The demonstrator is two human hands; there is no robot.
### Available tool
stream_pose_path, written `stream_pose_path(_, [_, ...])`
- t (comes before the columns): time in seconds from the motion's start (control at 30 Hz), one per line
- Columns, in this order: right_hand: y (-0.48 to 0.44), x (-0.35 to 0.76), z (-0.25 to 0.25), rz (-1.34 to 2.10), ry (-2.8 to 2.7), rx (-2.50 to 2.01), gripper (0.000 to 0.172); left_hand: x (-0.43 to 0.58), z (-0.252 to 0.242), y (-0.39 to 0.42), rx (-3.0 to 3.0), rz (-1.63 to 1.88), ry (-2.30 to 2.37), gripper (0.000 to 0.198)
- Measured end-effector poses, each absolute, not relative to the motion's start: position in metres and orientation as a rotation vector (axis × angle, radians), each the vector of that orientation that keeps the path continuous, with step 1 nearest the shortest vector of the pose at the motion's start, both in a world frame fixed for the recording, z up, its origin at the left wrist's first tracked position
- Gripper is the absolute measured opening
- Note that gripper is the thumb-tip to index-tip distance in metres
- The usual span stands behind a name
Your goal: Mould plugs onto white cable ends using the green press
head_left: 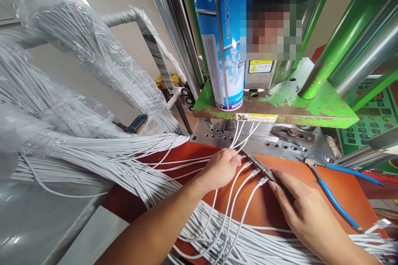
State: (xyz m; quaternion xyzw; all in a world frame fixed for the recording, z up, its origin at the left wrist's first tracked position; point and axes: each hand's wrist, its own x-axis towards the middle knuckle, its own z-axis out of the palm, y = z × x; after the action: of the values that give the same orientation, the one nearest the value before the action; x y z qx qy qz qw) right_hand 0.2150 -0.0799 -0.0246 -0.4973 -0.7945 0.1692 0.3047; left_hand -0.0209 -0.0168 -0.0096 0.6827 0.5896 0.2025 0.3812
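Observation:
My right hand (300, 203) grips the near end of a narrow metal bar (260, 166) between thumb and fingers. Several white cables (247, 211) run to the bar, their small plugs (255, 172) lined up along its left side. At the bar's far end my left hand (220, 169) is closed, pinching a white cable close to its plug; the fingertips partly cover it. More white cables (245, 131) extend from behind the left hand up under the green press plate.
A green press (280, 105) with a blue spray can (222, 45) on it stands ahead. Blue-handled pliers (329, 196) lie on the orange table (298, 165) at right. Bundled white cables (102, 153) spread across the left and front. Plastic-wrapped cables (87, 45) hang at left.

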Motion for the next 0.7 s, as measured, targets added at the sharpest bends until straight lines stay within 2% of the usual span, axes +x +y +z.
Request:
stream_pose_path(0.33, [-0.085, 0.213, -0.029, 0.400, -2.198, -1.253, 0.024, -0.021, 0.004, -0.017, 1.844, 0.379, 1.525, 0.032])
stream_pose_path(0.7, [-0.082, 0.217, -0.022, 0.609, -2.185, -1.278, 0.029, -0.014, 0.002, -0.028, 2.090, 0.311, 1.626, 0.033])
